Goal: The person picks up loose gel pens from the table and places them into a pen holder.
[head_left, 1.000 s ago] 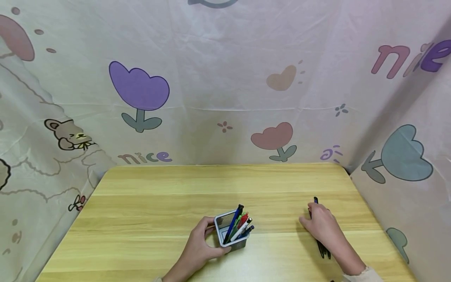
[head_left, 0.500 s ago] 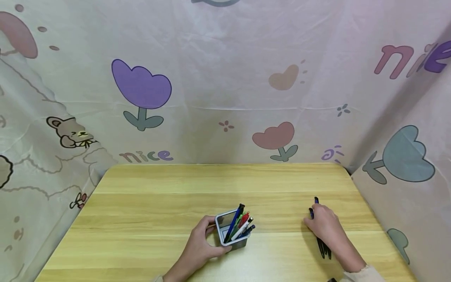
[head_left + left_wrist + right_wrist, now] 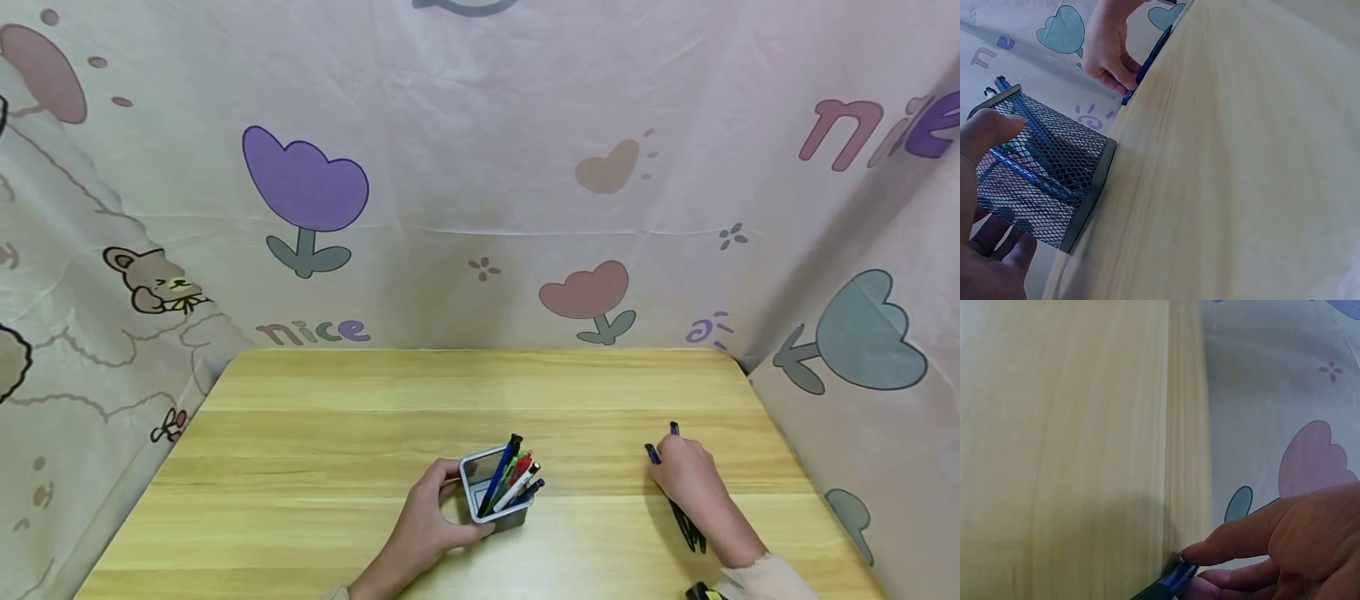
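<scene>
My left hand (image 3: 427, 518) holds a wire-mesh pen holder (image 3: 508, 520), thumb on the near side and fingers on the far side. Inside lean several pens, among them a blue pen (image 3: 498, 475), a red pen (image 3: 521, 467) and a white pen (image 3: 517, 487). Farther right, my right hand (image 3: 693, 482) is low over a small group of dark pens on the table. Between thumb and fingers it pinches a blue-and-black pen (image 3: 1175, 578). Another pen's blue tip (image 3: 674, 428) shows beyond the knuckles, and black pen ends (image 3: 690, 532) poke out below the hand, which hides their middles.
The wooden table (image 3: 337, 450) runs back to a patterned cloth (image 3: 450, 167) hanging behind it and along both sides. At the bottom edge, beside the right sleeve, a black and yellow object (image 3: 702, 592) is partly in view.
The pinched pen's blue tip has come out to the left of my right hand, apart from the other pen's tip. My left hand and the pen holder stay in place.
</scene>
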The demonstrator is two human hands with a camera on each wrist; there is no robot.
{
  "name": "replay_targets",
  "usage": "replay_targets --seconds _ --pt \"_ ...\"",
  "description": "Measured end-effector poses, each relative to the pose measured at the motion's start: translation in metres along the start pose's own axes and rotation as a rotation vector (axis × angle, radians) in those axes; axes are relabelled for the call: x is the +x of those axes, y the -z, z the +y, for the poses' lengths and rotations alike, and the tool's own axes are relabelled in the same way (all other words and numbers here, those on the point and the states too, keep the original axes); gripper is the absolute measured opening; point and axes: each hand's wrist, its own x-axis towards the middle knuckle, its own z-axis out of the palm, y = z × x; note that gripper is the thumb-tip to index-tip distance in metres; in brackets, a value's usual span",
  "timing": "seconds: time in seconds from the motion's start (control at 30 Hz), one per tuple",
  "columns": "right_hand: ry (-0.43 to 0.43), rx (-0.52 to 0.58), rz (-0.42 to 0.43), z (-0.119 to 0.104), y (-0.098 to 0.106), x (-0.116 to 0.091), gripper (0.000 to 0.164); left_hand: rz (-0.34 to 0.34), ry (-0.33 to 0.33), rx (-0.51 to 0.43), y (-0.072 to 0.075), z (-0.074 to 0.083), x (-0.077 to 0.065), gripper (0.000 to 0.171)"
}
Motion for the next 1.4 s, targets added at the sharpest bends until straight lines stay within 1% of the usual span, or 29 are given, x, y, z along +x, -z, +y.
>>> replay_targets --seconds 0.13,0.33,0.4,0.5,0.53,0.57,0.63,0.67,0.87,1.0,1.2,1.4 --pt "0.004 -0.008 0.002 0.000 0.000 0.001 0.040 -0.002 -0.012 0.011 0.000 0.000 0.000 0.072" --pt "0.023 -0.009 0.011 0.001 0.001 0.001 0.040 -0.012 0.012 0.012 0.001 0.001 0.000 0.074" --pt "0.018 0.002 0.011 0.000 0.002 0.001 0.032 -0.009 0.018 0.012 0.001 0.001 0.000 0.074" --pt "0.014 0.024 0.020 -0.002 0.005 0.000 0.006 -0.002 0.017 0.011 0.000 0.002 0.000 0.073" --pt "0.013 0.034 0.025 -0.003 0.007 0.000 0.011 -0.001 0.015 0.013 0.000 0.002 0.000 0.073" --pt "0.016 0.042 0.028 -0.004 0.008 0.000 0.020 0.000 0.015 0.012 0.000 0.002 0.000 0.072" --pt "0.022 0.050 0.037 -0.005 0.010 -0.001 0.032 0.000 0.021 0.009 0.000 0.002 -0.001 0.072" --pt "0.028 0.051 0.042 -0.006 0.011 -0.001 0.033 0.001 0.021 0.011 0.000 0.002 -0.001 0.072" --pt "0.082 0.065 0.102 -0.014 0.017 -0.005 0.031 0.000 0.026 0.013 0.000 0.002 -0.001 0.072" --pt "0.122 0.088 0.126 -0.022 0.021 -0.008 0.030 0.005 0.023 0.008 0.000 0.002 -0.001 0.072" --pt "0.168 0.173 0.165 -0.037 0.027 -0.014 0.028 -0.001 0.004 0.007 0.000 0.000 -0.001 0.072" --pt "0.224 0.224 0.257 -0.051 0.033 -0.019 0.025 -0.012 -0.001 0.011 0.001 0.000 -0.001 0.073"
